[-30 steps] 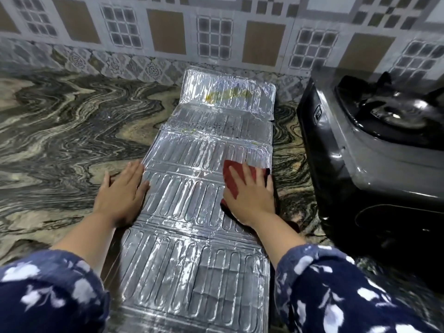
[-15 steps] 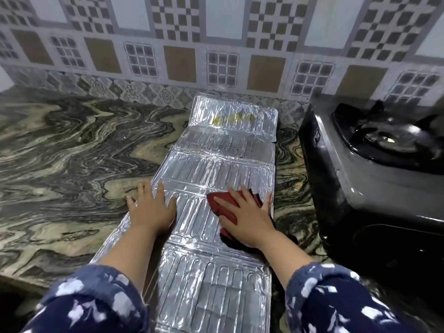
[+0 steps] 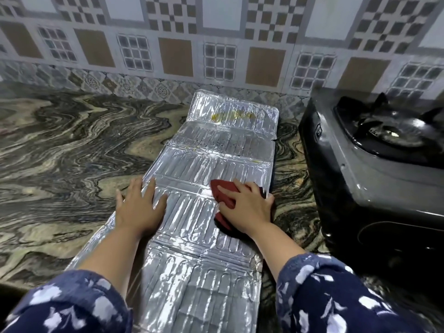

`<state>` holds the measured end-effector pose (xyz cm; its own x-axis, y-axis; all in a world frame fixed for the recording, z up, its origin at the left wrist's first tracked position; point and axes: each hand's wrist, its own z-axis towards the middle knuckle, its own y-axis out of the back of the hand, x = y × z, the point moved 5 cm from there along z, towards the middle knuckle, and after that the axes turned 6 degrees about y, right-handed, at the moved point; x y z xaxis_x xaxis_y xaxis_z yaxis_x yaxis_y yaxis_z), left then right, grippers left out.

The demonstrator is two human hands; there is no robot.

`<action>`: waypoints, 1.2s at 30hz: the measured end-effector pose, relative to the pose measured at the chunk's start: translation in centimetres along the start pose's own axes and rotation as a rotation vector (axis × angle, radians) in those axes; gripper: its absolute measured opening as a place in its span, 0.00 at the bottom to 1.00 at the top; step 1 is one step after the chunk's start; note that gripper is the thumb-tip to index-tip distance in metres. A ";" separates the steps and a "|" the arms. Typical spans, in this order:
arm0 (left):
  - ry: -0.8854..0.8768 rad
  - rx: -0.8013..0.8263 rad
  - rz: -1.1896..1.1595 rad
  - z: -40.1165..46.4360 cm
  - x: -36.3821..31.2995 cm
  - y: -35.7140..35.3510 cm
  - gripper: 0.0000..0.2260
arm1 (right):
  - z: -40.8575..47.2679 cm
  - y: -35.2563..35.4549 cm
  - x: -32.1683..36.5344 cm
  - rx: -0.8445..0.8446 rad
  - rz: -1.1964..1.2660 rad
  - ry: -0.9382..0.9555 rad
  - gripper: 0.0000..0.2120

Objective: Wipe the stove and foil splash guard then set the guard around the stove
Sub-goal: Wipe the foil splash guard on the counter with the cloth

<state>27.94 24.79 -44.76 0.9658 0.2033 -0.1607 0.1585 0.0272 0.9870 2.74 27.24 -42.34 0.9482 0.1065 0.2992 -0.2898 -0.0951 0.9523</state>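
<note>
The foil guard lies unfolded and flat on the bench, running away from us toward the tiled wall, just left of the stove. Our right hand presses flat on a red cloth, fingers spread over it, not curled round it; that grip sits on the guard's right half. Our left hand lies level with it, fingers straight, pinning the guard's left edge.

Since a second ago the cloth has slid from the right edge toward the middle of the panel, and the left hand has come off the bench onto the foil itself. We judge this a sideways wiping stroke with the sheet held steady, so the wiping is mid-way.

Beyond the grip, on the farthest panel, a yellow smear remains, and darker specks mark the panel before it. Those panels likely need the cloth yet, and the guard is not yet set round the stove.

No brand or writing can be read; a small mark on the stove's side is too blurred.
</note>
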 end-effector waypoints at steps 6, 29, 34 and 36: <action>-0.038 0.011 0.042 -0.7 4.5 0.8 0.28 | -3.3 -2.0 4.5 0.006 -0.060 0.044 0.25; -0.142 0.113 -0.011 8.4 -2.2 3.3 0.25 | 4.8 -2.6 7.1 0.167 -0.095 0.510 0.31; -0.191 0.124 0.038 11.2 -3.3 1.9 0.24 | 8.4 -2.4 7.1 0.161 -0.116 0.585 0.29; -0.190 0.094 -0.016 11.4 -2.9 1.0 0.24 | 10.3 -2.3 7.2 0.151 -0.132 0.619 0.29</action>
<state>27.69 13.04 -43.42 0.9830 0.0155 -0.1830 0.1836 -0.0645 0.9809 11.57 18.02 -42.97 0.7113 0.6733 0.2018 -0.1112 -0.1757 0.9782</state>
